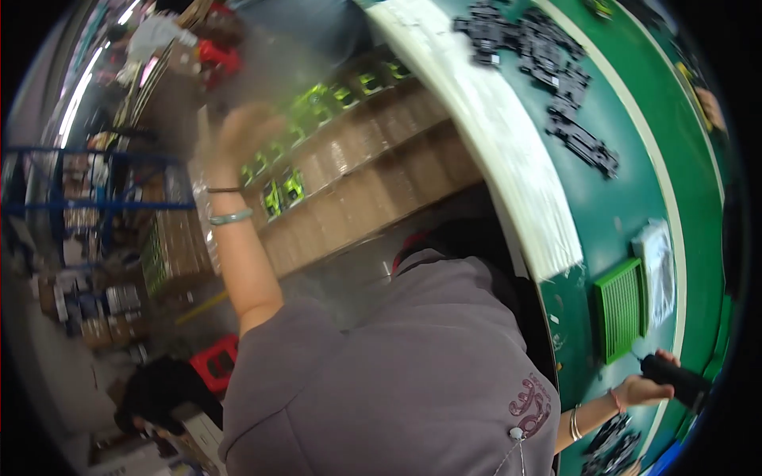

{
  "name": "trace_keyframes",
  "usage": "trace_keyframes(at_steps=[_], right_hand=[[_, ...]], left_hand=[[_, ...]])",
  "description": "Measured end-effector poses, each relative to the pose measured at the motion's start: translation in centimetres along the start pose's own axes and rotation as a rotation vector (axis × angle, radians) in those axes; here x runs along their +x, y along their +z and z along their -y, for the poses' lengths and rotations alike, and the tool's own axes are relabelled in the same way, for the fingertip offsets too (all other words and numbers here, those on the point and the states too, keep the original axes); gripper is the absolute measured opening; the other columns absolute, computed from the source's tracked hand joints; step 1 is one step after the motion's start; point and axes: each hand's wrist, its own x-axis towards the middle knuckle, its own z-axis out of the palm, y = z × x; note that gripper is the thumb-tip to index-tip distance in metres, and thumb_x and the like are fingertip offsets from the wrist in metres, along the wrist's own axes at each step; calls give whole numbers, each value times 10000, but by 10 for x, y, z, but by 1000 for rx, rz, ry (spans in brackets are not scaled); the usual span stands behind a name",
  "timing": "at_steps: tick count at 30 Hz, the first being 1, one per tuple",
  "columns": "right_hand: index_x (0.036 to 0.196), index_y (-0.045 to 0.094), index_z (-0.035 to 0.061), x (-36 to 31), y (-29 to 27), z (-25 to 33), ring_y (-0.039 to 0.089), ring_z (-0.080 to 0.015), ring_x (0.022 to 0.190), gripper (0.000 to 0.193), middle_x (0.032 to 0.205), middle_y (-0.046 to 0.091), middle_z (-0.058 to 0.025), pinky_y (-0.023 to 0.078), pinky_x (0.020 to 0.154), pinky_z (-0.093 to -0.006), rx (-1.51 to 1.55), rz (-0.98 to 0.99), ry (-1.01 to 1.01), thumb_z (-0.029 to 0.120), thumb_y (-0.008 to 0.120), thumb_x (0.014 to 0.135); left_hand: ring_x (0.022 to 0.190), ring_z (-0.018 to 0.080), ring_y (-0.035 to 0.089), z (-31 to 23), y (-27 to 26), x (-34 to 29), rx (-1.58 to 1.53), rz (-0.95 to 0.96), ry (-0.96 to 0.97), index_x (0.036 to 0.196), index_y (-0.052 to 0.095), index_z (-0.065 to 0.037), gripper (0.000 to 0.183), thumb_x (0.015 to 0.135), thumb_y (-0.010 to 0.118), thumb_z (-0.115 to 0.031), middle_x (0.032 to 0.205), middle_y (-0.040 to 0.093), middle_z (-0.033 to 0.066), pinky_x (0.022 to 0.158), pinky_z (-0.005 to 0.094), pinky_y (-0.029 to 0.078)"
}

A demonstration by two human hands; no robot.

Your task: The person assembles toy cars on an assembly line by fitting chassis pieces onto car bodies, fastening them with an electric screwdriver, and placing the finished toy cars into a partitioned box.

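My left hand [248,135] is stretched out to the far left and smeared by motion. It is over or beside cardboard trays [357,178] that carry rows of small lime-green and black toy-car-like pieces [284,194]. Whether its fingers hold anything is lost in the blur. At the lower right, my right hand [647,390] grips a black electric screwdriver [675,382], whose thin bit points toward a green ridged tray [621,309]. Black plastic chassis parts [609,444] lie close below that hand on the green bench [579,349].
A white, layered strip [508,151] covers the bench's near edge. Black chassis assemblies [548,59] lie farther along. A clear plastic bag [657,270] sits by the green tray. Another person's hand [710,109] shows at the far right. Red stools [214,361] and blue shelving [59,186] stand left.
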Motion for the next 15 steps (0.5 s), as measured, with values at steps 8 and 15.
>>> trace_keyframes(at_steps=[8,15], right_hand=[[902,476,-55,4,-4,-5,532,-245,767,965,783,524,-138,427,788,-334,60,-30,58,858,415,593],[898,475,-43,14,-17,-5,531,-238,770,948,786,523,-134,427,786,-337,100,-95,50,854,415,597]], left_hand=[[718,218,592,225,49,-115,56,-432,-887,909,653,31,494,708,704,-418,819,618,118,544,330,465],[1000,363,575,224,91,-115,291,-375,-1117,972,649,-12,514,714,646,-456,1044,605,224,833,419,466]])
